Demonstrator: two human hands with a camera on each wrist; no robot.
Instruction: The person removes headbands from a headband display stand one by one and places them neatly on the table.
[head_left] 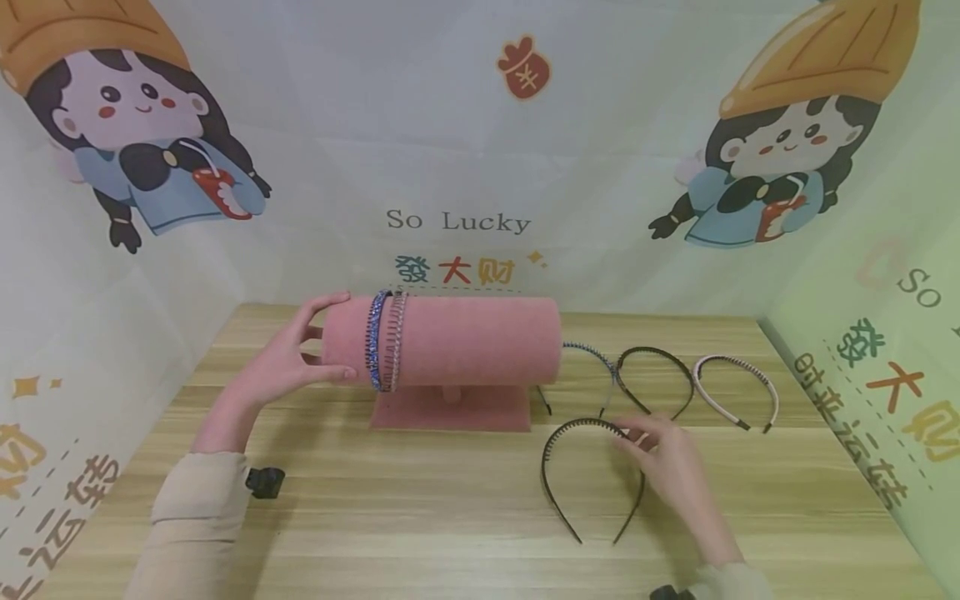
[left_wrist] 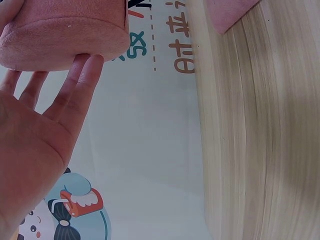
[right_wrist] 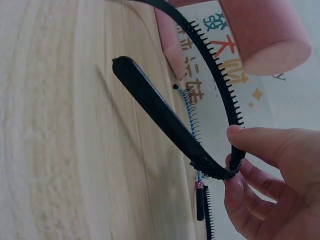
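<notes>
A pink velvety headband stand, a horizontal roll on a flat foot, stands on the table. Near its left end it wears a blue glittery headband and, beside that, a pale toothed headband. My left hand holds the roll's left end, thumb at the front and fingers over the top and behind. In the left wrist view, fingers touch the rim of the roll's end. Between thumb and fingers my right hand pinches a black toothed headband by one side, in front of the stand's right end.
To the right of the stand lie a blue headband, partly behind the roll, a dark headband and a pale pink headband. The wooden table is bounded by a printed cloth backdrop at the back and sides.
</notes>
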